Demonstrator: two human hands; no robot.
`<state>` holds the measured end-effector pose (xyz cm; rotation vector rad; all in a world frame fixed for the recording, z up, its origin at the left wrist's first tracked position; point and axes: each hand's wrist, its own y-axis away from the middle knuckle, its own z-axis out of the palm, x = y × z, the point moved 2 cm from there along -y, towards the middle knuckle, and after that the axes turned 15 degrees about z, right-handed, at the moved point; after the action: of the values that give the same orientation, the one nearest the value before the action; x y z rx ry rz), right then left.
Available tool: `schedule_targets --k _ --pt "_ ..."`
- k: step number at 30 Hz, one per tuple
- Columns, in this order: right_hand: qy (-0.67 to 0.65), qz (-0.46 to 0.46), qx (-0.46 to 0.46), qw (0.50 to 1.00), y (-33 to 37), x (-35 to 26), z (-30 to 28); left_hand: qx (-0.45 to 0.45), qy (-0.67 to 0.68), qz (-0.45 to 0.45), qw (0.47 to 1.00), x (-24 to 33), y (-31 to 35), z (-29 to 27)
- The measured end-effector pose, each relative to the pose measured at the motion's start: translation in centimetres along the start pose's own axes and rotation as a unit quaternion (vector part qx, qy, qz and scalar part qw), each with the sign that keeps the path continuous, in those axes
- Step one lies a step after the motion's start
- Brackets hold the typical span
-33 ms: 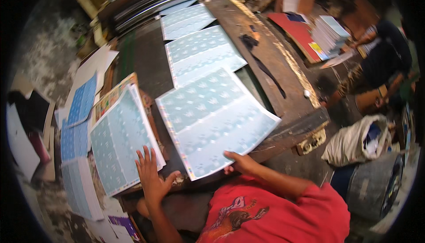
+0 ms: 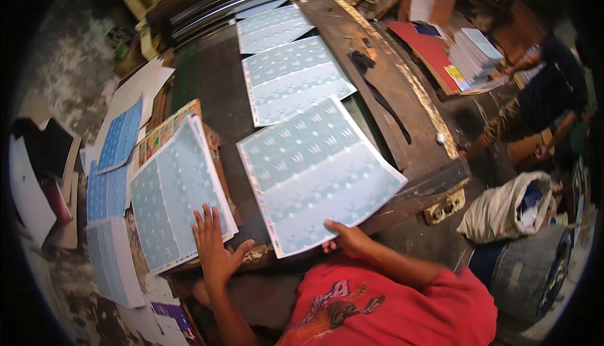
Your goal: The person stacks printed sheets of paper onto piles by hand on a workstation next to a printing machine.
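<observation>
Bench (image 2: pixel 402 94): long dark metal bed running from 6 o'clock up to 12 o'clock, worn and rust-edged on its right rail.

Sheets on bench: three pale teal printed sheets lie in a row along it. Far sheet (image 2: pixel 272 28) at 12 o'clock, middle sheet (image 2: pixel 294 80) just below it, near sheet (image 2: pixel 318 173) at centre, largest in view, its near corner overhanging the bench edge.

Stack (image 2: pixel 173 192): teal sheets piled at 9 o'clock of the near sheet, close beside it but apart, on a board with a colour-strip edge.

Floor, 8 to 10 o'clock: blue sheets (image 2: pixel 116 157) and white paper scattered, overlapping.

Sack (image 2: pixel 509 204): white, bulging, at 4 o'clock, touching a dark drum (image 2: pixel 528 273) below it.

Another person (image 2: pixel 541 103) at 3 o'clock, dark top, near a pile of printed paper (image 2: pixel 475 53) on a red board.

Left hand (image 2: pixel 214 248): flat, fingers spread, palm down on the stack's near corner; grips nothing, just presses.

Right hand (image 2: pixel 347 239): at 6 o'clock, closed on the near edge of the near sheet, thumb on top, fingers hidden underneath. Sheet lifts slightly there.

Red shirt (image 2: pixel 390 308) fills the bottom edge.
</observation>
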<state>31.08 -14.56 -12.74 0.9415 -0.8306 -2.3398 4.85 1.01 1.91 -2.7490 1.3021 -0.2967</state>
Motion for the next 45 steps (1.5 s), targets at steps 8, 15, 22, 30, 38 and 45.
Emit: schedule_targets --k 8,15,22,30,38,45 --pt "-0.13 0.036 0.006 0.991 -0.2 0.7 -1.6 0.074 0.096 -0.015 0.993 -0.8 1.1 1.7" --pt "-0.117 -0.03 -0.003 0.993 -3.8 -5.7 -0.5 0.221 0.3 -0.173 0.912 -2.7 2.1 2.9" --pt "-0.141 -0.126 0.057 0.98 -4.9 -6.8 -0.1 0.405 0.548 -0.282 0.675 -4.1 2.7 2.5" --pt "-0.036 -0.05 -0.054 0.997 -1.5 -6.8 3.4 0.269 0.25 -0.053 0.929 1.3 3.0 0.5" --pt "-0.026 -0.023 -0.05 0.998 0.7 -5.8 2.7 0.056 0.259 0.106 0.958 5.9 0.3 -0.6" --pt "0.04 0.011 0.053 0.998 1.1 0.8 -2.4 0.051 -0.04 -0.015 0.998 -1.9 2.6 2.4"
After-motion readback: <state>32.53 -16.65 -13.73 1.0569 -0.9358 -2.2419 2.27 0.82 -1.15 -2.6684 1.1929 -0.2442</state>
